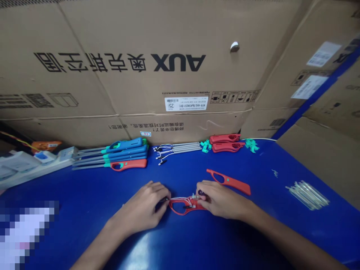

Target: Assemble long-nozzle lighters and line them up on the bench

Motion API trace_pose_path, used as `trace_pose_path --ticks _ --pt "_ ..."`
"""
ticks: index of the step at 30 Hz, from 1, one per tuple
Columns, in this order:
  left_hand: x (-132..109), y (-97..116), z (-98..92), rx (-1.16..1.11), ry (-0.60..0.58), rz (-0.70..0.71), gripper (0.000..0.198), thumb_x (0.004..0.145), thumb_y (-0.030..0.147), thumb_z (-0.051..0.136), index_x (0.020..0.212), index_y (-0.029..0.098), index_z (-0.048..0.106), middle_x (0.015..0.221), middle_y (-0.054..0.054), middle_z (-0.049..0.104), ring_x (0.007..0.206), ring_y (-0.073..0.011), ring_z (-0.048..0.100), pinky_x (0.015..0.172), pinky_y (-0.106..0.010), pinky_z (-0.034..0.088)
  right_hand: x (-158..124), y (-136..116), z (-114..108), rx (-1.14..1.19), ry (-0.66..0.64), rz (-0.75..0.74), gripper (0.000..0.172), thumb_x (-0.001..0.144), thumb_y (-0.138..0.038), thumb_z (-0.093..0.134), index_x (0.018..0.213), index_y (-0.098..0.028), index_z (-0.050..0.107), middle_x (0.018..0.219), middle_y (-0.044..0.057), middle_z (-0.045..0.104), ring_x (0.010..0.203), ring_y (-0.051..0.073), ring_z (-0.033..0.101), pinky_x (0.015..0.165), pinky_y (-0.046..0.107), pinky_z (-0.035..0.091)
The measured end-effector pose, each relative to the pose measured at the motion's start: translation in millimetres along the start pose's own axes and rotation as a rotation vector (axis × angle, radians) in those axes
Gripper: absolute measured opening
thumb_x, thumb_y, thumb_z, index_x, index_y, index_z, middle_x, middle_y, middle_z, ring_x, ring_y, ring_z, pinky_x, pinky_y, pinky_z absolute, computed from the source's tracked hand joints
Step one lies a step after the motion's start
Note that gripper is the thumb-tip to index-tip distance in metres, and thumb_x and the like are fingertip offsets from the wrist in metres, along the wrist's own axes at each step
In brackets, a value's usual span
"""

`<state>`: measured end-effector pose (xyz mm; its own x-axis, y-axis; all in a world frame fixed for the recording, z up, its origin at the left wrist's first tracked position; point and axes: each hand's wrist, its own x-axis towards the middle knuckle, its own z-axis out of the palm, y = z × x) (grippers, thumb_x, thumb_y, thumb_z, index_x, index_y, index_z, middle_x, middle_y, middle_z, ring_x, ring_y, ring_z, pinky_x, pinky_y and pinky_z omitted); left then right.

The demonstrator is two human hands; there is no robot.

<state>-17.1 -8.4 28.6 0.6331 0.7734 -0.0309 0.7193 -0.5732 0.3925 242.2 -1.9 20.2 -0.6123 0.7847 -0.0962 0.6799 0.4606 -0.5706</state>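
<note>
Holding an open red lighter shell (pixel 182 207) between the left hand (pixel 140 208) and the right hand (pixel 222 200), low and central in the view, just above the blue surface (pixel 253 240) or resting on it; contact with the surface not distinguishable.

Left hand: fingers curled and nearly closed, fingertips pinched on the left end of the shell. Right hand: fingers closed, fingertips on a small dark round part (pixel 201 192) at the right end of the shell. Thin white wires (pixel 180 198) looped across the shell, running between both hands.

Nearby: a second red lighter shell (pixel 227 182), lying diagonally just beyond the right hand, touching neither hand.

Along the back edge of the surface, from left to right: blue lighters (pixel 126 151) lying side by side with long metal nozzles pointing left; one orange-red lighter (pixel 128 164) at the front of that row; metal nozzles with white wires (pixel 177 149); small green parts (pixel 205 145); two red lighter handles (pixel 225 142), one in front of the other; a further cluster of green parts (pixel 251 145).

Toward the right of the surface, well apart from both hands: a loose bundle of thin pale rods (pixel 308 195). At far left: a white power strip (pixel 36 168). Behind everything: a large cardboard box (pixel 177 63) printed with the word AUX.
</note>
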Motion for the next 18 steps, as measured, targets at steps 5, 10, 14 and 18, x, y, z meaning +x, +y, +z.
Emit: trace_pose_path --ticks 5,10,14,18 --pt "2 10 6.2 -0.038 0.086 0.034 0.024 0.084 0.021 0.055 0.107 0.022 0.059 0.103 -0.005 0.066 0.098 -0.0238 0.060 0.099 -0.049 0.040 -3 -4 6 -0.010 0.105 -0.065 0.011 0.089 -0.011 0.048 0.082 -0.020 0.051 0.087 0.003 0.060 0.080 0.016 0.056 0.073 0.027 0.041" --pt "6 21 15.5 -0.072 0.151 0.137 0.019 0.098 0.022 0.041 0.100 0.022 0.061 0.093 -0.003 0.067 0.090 -0.0189 0.059 0.093 -0.041 0.040 -6 -20 2 -0.026 0.064 -0.159 0.014 0.090 -0.010 0.046 0.092 -0.018 0.058 0.086 0.005 0.060 0.081 0.017 0.055 0.074 0.027 0.043" --pt "7 25 17.9 0.020 0.176 0.190 0.024 0.098 0.019 0.038 0.086 0.019 0.058 0.078 -0.002 0.062 0.078 -0.0183 0.054 0.084 -0.037 0.039 -7 -24 3 -0.083 0.051 -0.210 0.017 0.089 -0.008 0.045 0.093 -0.016 0.059 0.086 0.006 0.060 0.083 0.018 0.054 0.076 0.027 0.044" --pt "8 24 21.4 0.117 0.177 0.243 0.023 0.097 0.016 0.036 0.083 0.018 0.054 0.076 -0.002 0.058 0.074 -0.0185 0.050 0.082 -0.037 0.037 -8 -24 2 -0.130 0.034 -0.211 0.014 0.088 -0.008 0.046 0.087 -0.015 0.058 0.085 0.006 0.060 0.082 0.018 0.053 0.075 0.027 0.043"
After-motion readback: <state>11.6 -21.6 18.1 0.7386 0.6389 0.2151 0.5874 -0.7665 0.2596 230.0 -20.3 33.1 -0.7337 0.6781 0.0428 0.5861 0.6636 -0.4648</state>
